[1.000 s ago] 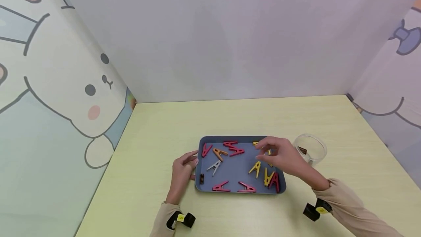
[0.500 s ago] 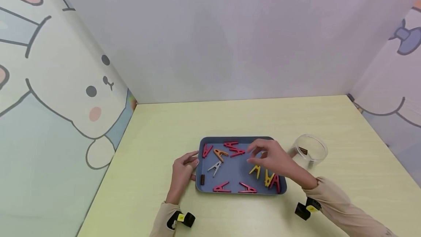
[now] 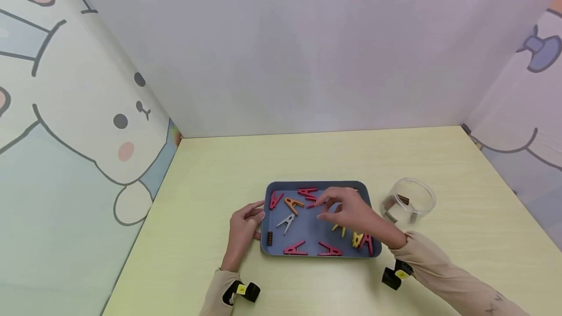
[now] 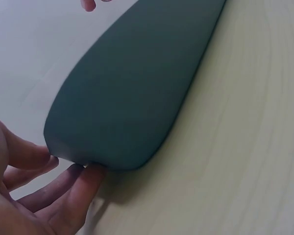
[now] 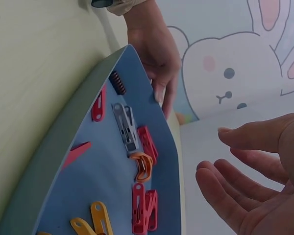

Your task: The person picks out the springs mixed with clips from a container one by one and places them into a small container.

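Note:
My left hand (image 3: 243,228) holds the left end of a shallow blue-grey tray (image 3: 313,230), its thumb at the rim and other fingers against the outside. Over the tray's right half hovers my right hand (image 3: 347,211), fingers loosely curved and apart; the right wrist view shows nothing between them. Inside the tray lie an orange clothespin (image 3: 292,204), a grey clothespin (image 5: 126,126), several red clothespins (image 3: 329,249) and some yellow clothespins (image 3: 357,240), partly hidden by the right hand. A dark ribbed piece (image 5: 117,82) sits near the left end.
Right of the tray a clear round bowl (image 3: 420,208) stands on the pale wooden table (image 3: 219,165). It contains a brown ribbed piece (image 3: 402,199) and other small, unclear pieces. A plain wall (image 3: 285,62) rises behind the table; cartoon-printed walls flank it.
My right hand has moved left over the tray, from the yellow clothespins toward the middle, uncovering more of the bowl. My left hand and the tray have stayed in place.

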`<state>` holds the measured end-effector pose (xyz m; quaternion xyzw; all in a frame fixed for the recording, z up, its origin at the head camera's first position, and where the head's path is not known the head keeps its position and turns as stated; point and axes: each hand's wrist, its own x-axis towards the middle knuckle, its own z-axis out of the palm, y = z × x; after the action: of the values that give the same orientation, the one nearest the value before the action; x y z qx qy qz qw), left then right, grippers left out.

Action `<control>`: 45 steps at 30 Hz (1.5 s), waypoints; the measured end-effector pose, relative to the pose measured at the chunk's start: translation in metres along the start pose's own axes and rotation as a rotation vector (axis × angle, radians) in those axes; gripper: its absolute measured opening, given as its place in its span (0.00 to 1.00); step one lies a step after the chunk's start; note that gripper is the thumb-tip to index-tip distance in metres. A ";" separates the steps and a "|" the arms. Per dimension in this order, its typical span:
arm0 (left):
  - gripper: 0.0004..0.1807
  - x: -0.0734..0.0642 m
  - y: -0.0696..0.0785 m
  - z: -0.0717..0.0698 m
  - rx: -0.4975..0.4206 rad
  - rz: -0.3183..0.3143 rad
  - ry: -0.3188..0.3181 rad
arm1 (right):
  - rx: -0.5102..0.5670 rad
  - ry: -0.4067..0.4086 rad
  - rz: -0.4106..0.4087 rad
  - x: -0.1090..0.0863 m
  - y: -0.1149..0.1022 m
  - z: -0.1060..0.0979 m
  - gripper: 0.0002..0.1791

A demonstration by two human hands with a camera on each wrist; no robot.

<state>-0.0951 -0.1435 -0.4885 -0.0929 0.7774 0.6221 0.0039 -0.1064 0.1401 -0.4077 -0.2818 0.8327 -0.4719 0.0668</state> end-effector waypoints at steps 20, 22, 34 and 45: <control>0.17 0.000 -0.001 0.000 -0.016 -0.006 -0.016 | -0.077 -0.094 -0.006 0.022 -0.003 0.028 0.11; 0.17 0.000 -0.001 -0.001 -0.014 -0.013 -0.019 | -0.083 -0.109 -0.006 0.024 -0.003 0.031 0.11; 0.17 0.001 0.000 -0.001 -0.049 -0.046 -0.052 | -0.035 -0.191 -0.005 0.033 -0.009 0.045 0.11; 0.17 0.001 0.002 -0.002 -0.059 -0.038 -0.059 | -0.002 -0.237 0.016 0.041 -0.005 0.057 0.11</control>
<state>-0.0960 -0.1448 -0.4867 -0.0893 0.7564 0.6470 0.0361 -0.1165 0.0736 -0.4285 -0.3289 0.8218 -0.4339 0.1682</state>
